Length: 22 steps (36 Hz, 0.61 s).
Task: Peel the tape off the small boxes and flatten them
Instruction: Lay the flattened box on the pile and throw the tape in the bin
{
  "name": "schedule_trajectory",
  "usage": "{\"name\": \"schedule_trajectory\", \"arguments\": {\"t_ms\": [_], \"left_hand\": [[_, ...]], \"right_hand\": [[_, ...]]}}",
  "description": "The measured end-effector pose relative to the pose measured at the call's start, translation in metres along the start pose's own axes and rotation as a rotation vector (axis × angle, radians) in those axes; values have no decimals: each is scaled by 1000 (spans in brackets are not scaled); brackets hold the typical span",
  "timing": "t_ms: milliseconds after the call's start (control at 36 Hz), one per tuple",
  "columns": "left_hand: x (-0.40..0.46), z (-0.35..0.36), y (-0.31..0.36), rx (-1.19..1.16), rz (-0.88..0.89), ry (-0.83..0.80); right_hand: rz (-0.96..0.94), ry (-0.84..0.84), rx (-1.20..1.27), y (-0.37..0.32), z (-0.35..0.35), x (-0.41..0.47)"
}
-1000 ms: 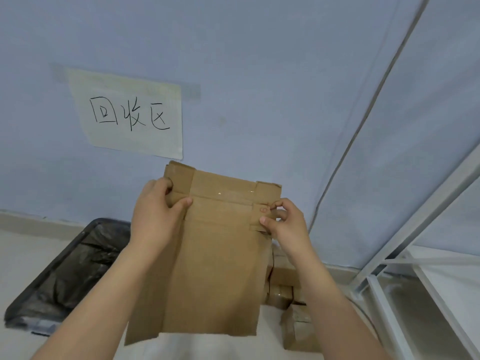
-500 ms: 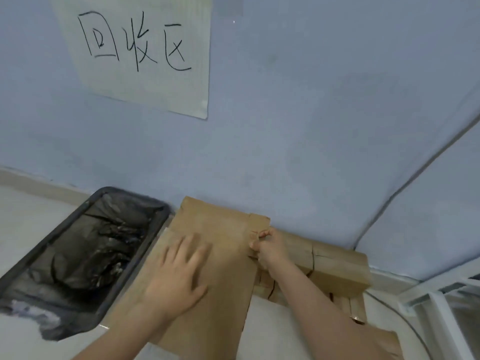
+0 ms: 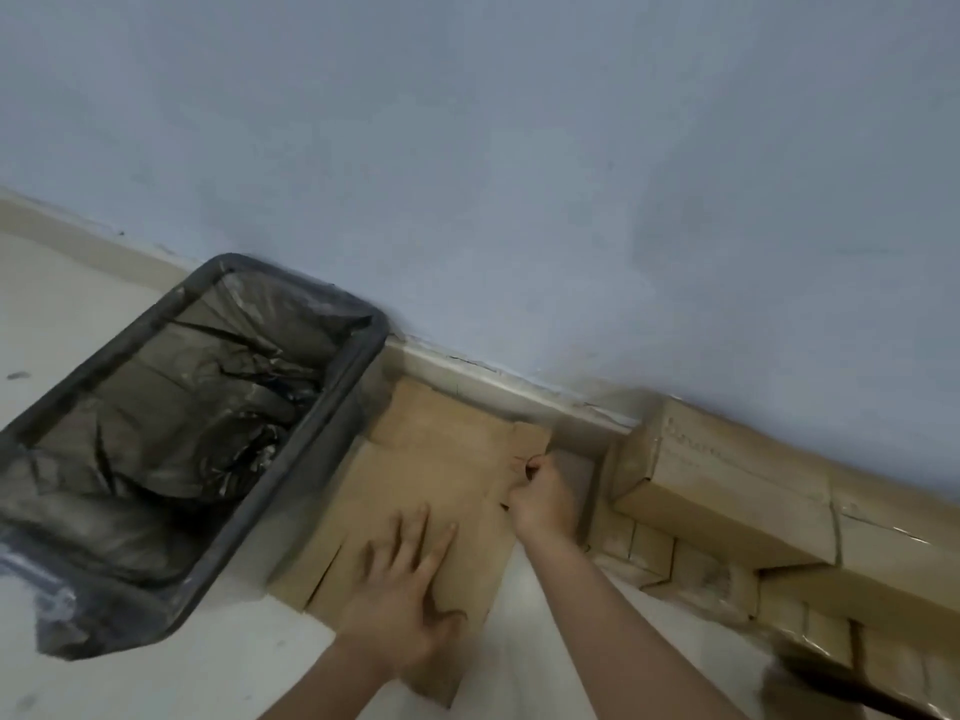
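On the floor by the wall: flattened box (image 3: 415, 491) lies between the bin (image 3: 291, 449) and a row of taped boxes (image 3: 727, 491), its far edge close to the skirting board (image 3: 467, 368).
Left hand (image 3: 402, 600): fingers straight and spread, palm pressing the near part of the cardboard down.
Right hand (image 3: 540, 493): fingers curled at the far right corner of the sheet, apparently pinching a strip of tape (image 3: 522, 459) there; motion blur keeps me from seeing the strip itself clearly.
Step, as I judge it: peeling tape from this 1 box while it is pinned flat.
Risk 1: tape may tear the paper face off the cardboard if pulled steeply or fast.
Risk 2: the sheet may slide or lift toward the pull, since only 1 palm holds it and that sits well back from the corner.
Risk 3: tape may snap short, leaving a stub with no free end.
Cardboard: brown, matte, thin, with slits between flaps along the near edge.
Bin: dark, rectangular with rounded corners, lined with a crinkled glossy black bag.
Taped boxes: brown, blocky, some with shiny tape, stacked along the wall.
Floor (image 3: 156, 678): pale and smooth.
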<state>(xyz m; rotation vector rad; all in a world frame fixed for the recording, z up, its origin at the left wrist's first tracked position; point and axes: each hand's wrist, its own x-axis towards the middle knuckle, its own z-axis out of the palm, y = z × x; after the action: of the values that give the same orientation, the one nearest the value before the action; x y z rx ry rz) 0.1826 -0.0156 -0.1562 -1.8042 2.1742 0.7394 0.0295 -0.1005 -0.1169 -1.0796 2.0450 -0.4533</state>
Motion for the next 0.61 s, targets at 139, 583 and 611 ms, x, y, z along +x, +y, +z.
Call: {"name": "schedule_trajectory", "arguments": {"t_ms": [139, 583, 611], "left_hand": [[19, 19, -1, 80, 9, -29], [16, 35, -50, -93, -52, 150], [15, 34, -52, -94, -71, 135]], "right_hand": [[-286, 74, -211, 24, 17, -18], [-446, -528, -874, 33, 70, -13], [-430, -531, -877, 32, 72, -14]]}}
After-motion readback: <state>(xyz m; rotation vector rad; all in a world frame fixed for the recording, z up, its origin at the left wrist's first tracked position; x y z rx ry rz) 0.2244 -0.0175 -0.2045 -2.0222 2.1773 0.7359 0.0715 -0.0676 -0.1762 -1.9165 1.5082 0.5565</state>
